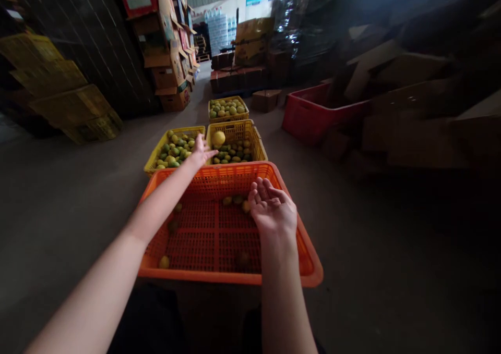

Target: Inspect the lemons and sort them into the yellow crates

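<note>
Two hands, both empty. My left hand (200,153): grip wide, fingers splayed just beside pale yellow fruit (218,138), seemingly airborne over right yellow crate (257,144); splay probably lets fruit clear fingertips. My right hand (275,213): open, palm up, loosely cupped above orange crate (219,276), shape suited to cradling. Scattered fruits (164,262) lie inside. Crates sit close, likely shortening my reach.

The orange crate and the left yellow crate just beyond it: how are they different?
The orange crate shows only a few scattered fruits, with much of its floor bare; the left yellow crate is covered with fruits. The orange crate lies nearer the camera, the left yellow crate farther away. Both are open-topped and hold yellowish or green fruits.
</note>
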The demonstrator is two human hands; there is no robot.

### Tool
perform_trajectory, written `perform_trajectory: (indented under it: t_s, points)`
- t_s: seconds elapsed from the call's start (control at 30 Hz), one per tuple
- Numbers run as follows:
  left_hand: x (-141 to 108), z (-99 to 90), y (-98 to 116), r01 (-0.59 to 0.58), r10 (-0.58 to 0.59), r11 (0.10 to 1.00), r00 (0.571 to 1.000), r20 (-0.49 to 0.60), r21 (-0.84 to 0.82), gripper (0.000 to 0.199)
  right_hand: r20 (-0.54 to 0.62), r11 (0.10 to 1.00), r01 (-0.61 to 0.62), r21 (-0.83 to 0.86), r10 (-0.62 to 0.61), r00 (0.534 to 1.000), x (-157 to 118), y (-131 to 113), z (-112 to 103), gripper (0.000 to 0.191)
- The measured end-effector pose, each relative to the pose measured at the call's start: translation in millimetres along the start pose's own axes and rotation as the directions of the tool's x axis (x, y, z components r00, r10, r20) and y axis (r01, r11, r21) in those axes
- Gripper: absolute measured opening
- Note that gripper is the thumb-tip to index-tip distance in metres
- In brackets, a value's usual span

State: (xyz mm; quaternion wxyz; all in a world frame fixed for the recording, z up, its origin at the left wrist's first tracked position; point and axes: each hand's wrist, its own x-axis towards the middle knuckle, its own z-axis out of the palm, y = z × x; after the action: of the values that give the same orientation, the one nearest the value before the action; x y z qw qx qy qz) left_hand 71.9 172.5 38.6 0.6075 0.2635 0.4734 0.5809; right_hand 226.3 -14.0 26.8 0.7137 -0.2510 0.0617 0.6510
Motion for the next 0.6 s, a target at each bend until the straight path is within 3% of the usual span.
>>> perform_trajectory:
  t_s: [0.03, 0.1, 0.13, 0.17, 0.2, 0.23, 0.27, 0.33, 0.47, 0.53, 0.6]
  points:
    - [4.8, -1.1, 8.7, -0.025, 0.024, 0.996, 0.999, 0.024, 0.080, 0.029, -0.012, 1.000, 0.013, -0.009, -0.013, 1.000, -2.2, -0.5, 0.1, 0.018]
    - [1.6, -20.3, 8.9, -0.199, 0.088, 0.807, 0.971, 0.220, 0.557, 0.032, -0.053, 0.997, 0.062, -0.037, -0.064, 0.997, -6.3, -1.2, 0.4, 0.017]
    - [-5.2, -37.2, 1.3, -0.269, 0.029, 0.620, 0.947, 0.321, 0.737, 0.035, -0.059, 0.993, 0.099, -0.067, -0.103, 0.993, -7.9, -1.6, 0.3, 0.017]
    - [-14.3, -57.3, -10.1, -0.303, -0.116, 0.407, 0.918, 0.378, 0.862, 0.039, -0.043, 0.984, 0.142, -0.110, -0.148, 0.988, -9.3, -2.0, -0.1, 0.016]
    - [-24.9, -79.1, -24.0, -0.373, -0.326, 0.169, 0.852, 0.409, 0.912, 0.043, -0.010, 0.969, 0.188, -0.159, -0.192, 0.981, -10.5, -2.5, -0.6, 0.015]
    - [-36.1, -101.5, -38.9, -0.474, -0.536, -0.066, 0.759, 0.369, 0.878, 0.045, 0.029, 0.949, 0.232, -0.212, -0.231, 0.973, -11.8, -3.1, -0.8, 0.015]
    - [-47.3, -123.2, -53.5, -0.505, -0.633, -0.133, 0.705, 0.319, 0.853, 0.039, 0.065, 0.926, 0.270, -0.263, -0.262, 0.963, -13.3, -3.7, -0.4, 0.014]
    - [-67.7, -161.7, -78.7, -0.529, -0.729, -0.219, 0.647, 0.223, 0.820, 0.030, 0.120, 0.874, 0.332, -0.355, -0.309, 0.943, -17.0, -4.3, 3.9, 0.012]
    - [-93.5, -211.9, -105.3, -0.545, -0.777, -0.370, 0.626, 0.072, 0.752, 0.039, 0.288, 0.710, 0.431, -0.557, -0.321, 0.902, -14.7, 0.5, 23.1, 0.009]
    - [-96.9, -224.4, -110.1, -0.555, -0.780, -0.399, 0.624, 0.048, 0.730, 0.043, 0.411, 0.533, 0.485, -0.693, -0.261, 0.874, 0.8, 7.7, 26.9, 0.012]
    - [-95.3, -230.7, -112.8, -0.557, -0.781, -0.416, 0.624, 0.031, 0.719, 0.044, 0.471, 0.217, 0.487, -0.846, -0.126, 0.873, 26.8, 18.1, 18.1, 0.019]
